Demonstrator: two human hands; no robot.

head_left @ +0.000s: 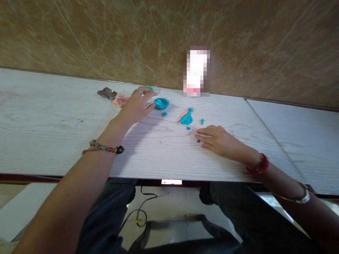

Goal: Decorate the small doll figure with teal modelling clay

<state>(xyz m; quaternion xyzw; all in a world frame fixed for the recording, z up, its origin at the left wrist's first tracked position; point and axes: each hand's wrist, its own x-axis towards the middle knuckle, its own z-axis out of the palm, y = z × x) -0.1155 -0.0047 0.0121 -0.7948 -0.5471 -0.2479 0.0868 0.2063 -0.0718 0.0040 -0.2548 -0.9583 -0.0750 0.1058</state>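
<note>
My left hand (137,106) reaches over the far side of the table with thumb and fingers apart. Its thumb tip is beside a teal modelling clay lump (161,103) in clear wrapping; whether they touch I cannot tell. Just behind its fingers lies a green clay packet (148,88), partly hidden. My right hand (218,141) is low over the table, a small blue clay ball (198,141) between its thumb and a finger. Between the hands lies a flat teal clay dress shape (186,117) with a peach edge. Around it are a blue piece (188,128), a teal strip (202,121) and a teal bit (164,114).
A dark brown clay packet (107,93) and a peach clay packet (120,100) lie left of my left hand. A pixelated bright phone-like shape (196,70) stands against the brown marbled wall (119,42). The whitish wooden table (153,158) has a seam on the right.
</note>
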